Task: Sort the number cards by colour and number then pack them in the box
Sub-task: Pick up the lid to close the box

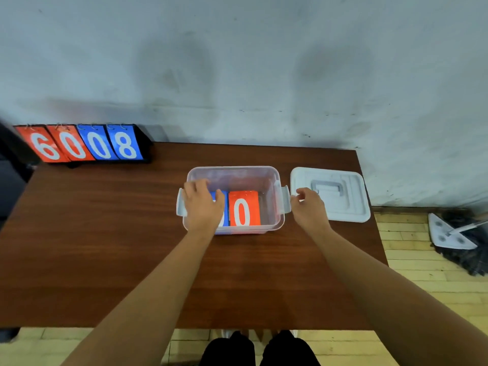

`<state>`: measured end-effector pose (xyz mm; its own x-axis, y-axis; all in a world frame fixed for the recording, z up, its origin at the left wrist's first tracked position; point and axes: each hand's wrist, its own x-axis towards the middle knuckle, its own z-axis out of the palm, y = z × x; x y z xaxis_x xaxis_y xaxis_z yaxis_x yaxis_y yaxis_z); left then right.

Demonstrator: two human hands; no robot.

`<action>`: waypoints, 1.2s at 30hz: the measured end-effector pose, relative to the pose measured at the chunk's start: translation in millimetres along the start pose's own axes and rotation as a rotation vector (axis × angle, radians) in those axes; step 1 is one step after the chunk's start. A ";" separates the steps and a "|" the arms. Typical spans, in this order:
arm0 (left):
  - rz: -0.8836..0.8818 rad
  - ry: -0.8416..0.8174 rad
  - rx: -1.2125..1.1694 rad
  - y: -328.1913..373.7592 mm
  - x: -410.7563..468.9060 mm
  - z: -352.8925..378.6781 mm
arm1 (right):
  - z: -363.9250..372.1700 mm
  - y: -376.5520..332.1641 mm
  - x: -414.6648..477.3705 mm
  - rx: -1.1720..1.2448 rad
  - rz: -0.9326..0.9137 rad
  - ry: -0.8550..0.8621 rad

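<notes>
We are listing stiff blue and orange number cards, probably light and slick, best pinched at the edges, flat inside the clear plastic box. Our left hand is resting loose-fingered on the blue ones; our right hand is curling beside the latch, grip unclear

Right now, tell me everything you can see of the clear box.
The clear box is translucent plastic, rectangular with rounded corners, standing open on the brown table. Pale clip latches hang out at both short ends. Inside lie blue cards on the left and an orange card showing a white 0 beside them. The left hand reaches in over the blue cards; the right hand is at the right latch. Its white lid lies to the right.
</notes>
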<state>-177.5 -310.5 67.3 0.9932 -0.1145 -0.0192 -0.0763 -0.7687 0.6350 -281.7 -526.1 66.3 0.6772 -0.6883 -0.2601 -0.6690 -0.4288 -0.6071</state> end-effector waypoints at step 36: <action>-0.078 -0.351 -0.113 172.6 -39.1 250.6 | -98.6 235.9 124.7 0.204 0.356 0.177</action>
<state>-251.4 -596.4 -15.8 0.9037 -0.2820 -0.3222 0.0282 -0.7116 0.7020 -385.3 -770.8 -35.3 0.3408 -0.8692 -0.3581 -0.7647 -0.0348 -0.6434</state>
